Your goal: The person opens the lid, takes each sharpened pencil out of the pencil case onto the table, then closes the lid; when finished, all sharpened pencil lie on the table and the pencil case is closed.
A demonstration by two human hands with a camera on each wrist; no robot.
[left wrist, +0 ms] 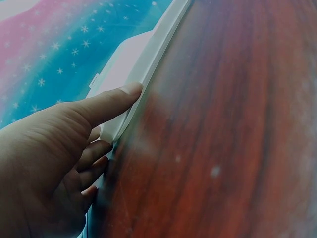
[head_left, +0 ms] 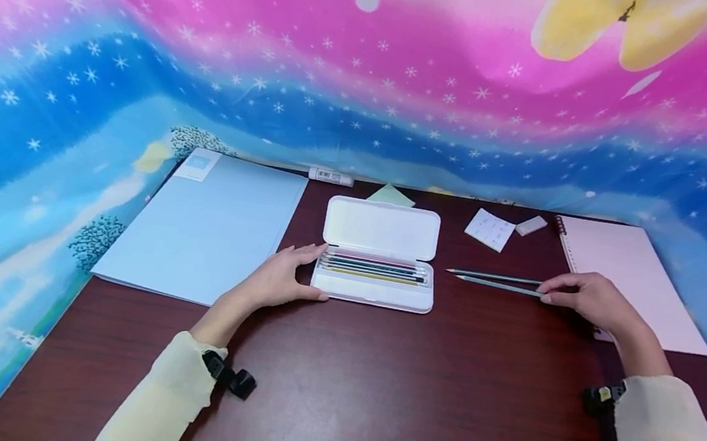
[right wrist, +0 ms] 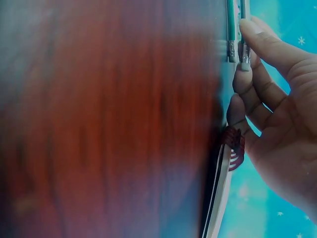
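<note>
An open white pencil case (head_left: 373, 292) lies on the table with its lid tipped back and several pencils (head_left: 376, 269) in its tray. My left hand (head_left: 274, 275) holds the case at its left end, the thumb on the front edge and the fingers by the left side. In the left wrist view the thumb (left wrist: 116, 101) presses the white rim. My right hand (head_left: 587, 295) pinches a light green pencil (head_left: 500, 285) near its rear end. A second, darker green pencil (head_left: 495, 276) runs close alongside it. Both pencils point left, toward the case.
A light blue folder (head_left: 203, 229) lies at left and a pink spiral notebook (head_left: 636, 283) at right, beneath the right forearm. Along the back are a glue stick (head_left: 331, 177), green paper (head_left: 392, 195), a white note pad (head_left: 490, 229) and an eraser (head_left: 531, 226). A patterned cloth (head_left: 372, 87) surrounds the table.
</note>
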